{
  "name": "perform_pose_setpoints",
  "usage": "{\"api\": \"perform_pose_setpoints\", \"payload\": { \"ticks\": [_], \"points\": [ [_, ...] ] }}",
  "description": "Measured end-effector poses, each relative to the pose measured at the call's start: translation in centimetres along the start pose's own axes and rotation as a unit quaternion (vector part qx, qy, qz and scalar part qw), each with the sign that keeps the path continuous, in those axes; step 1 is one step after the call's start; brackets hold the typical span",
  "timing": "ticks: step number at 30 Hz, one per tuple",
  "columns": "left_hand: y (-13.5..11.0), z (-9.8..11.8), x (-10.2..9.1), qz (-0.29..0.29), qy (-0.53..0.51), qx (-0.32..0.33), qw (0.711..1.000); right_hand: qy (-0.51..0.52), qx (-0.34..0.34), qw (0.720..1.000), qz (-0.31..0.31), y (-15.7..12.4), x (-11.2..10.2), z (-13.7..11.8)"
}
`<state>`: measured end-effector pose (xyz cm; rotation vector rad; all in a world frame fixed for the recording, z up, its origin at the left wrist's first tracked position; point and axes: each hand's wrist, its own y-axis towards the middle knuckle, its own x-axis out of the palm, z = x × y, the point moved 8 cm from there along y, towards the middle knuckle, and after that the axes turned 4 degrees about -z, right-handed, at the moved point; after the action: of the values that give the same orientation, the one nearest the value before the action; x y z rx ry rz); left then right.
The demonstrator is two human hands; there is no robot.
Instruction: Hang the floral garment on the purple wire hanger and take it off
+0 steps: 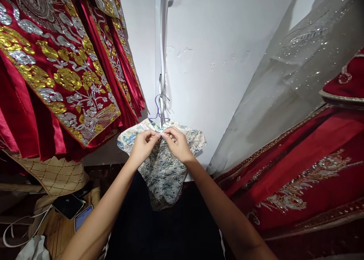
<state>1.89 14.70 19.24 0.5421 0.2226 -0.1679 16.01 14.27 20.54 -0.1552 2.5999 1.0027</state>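
Note:
A short-sleeved shirt (pixel 165 176) with a blue, green and cream print hangs in front of me on a thin purple wire hanger (pixel 157 107). My left hand (pixel 145 145) pinches the shirt's collar front between thumb and forefinger. Close beside it, my right hand (pixel 178 143) pinches the other side of the collar front, the fingertips of both hands almost meeting. Any button or fastener between the fingertips is too small to make out. The shirt's lower part hangs down against my dark clothing.
Red garments with gold and silver embroidery (pixel 68 78) hang at the left. On the right hang a sheer glittering cover (pixel 284 74) and a red beaded garment (pixel 307 188). A phone (pixel 83 217) and a black flat object (pixel 69 206) lie on a wooden surface (pixel 58 229) at lower left.

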Motion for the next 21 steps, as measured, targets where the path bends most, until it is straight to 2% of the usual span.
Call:
{"api": "perform_pose_setpoints", "payload": {
  "ticks": [4,6,8,10,12,14,15,17,18,19,21],
  "points": [
    [-0.4,0.2,0.5,0.04,0.107,0.015,0.993,-0.023,-0.02,0.999,0.025,0.2,-0.5,-1.0],
    [-0.7,-0.6,0.9,0.061,0.171,0.02,0.983,-0.025,-0.032,0.999,0.027,0.5,-0.6,-1.4],
    [-1.1,-2.3,1.9,0.041,0.209,0.01,0.977,-0.017,-0.038,0.998,0.046,0.9,-1.3,-1.5],
    [-1.9,-4.6,3.4,-0.01,0.225,-0.012,0.974,0.007,-0.035,0.995,0.093,1.2,-3.2,-1.3],
    [-3.2,-6.6,4.7,-0.062,0.227,-0.033,0.971,0.048,-0.021,0.988,0.142,1.1,-6.0,-0.8],
    [-4.7,-7.7,5.4,-0.097,0.221,-0.043,0.97,0.095,0.002,0.984,0.148,0.4,-8.9,-0.2],
    [-5.2,-7.9,5.5,-0.111,0.217,-0.046,0.969,0.121,0.018,0.984,0.132,-0.3,-10.1,0.1],
    [-5.3,-7.6,4.7,-0.113,0.205,-0.042,0.971,0.179,0.057,0.979,0.085,-2.4,-12.1,0.9],
    [-4.8,-7.1,3.8,-0.089,0.199,-0.033,0.975,0.209,0.081,0.972,0.066,-3.8,-12.8,1.5],
    [-3.9,-6.5,2.5,-0.046,0.196,-0.022,0.979,0.237,0.104,0.964,0.061,-5.3,-13.5,2.2],
    [-1.6,-5.1,-0.8,0.079,0.205,0.006,0.975,0.285,0.137,0.945,0.089,-8.5,-14.5,4.1]
  ]
}}
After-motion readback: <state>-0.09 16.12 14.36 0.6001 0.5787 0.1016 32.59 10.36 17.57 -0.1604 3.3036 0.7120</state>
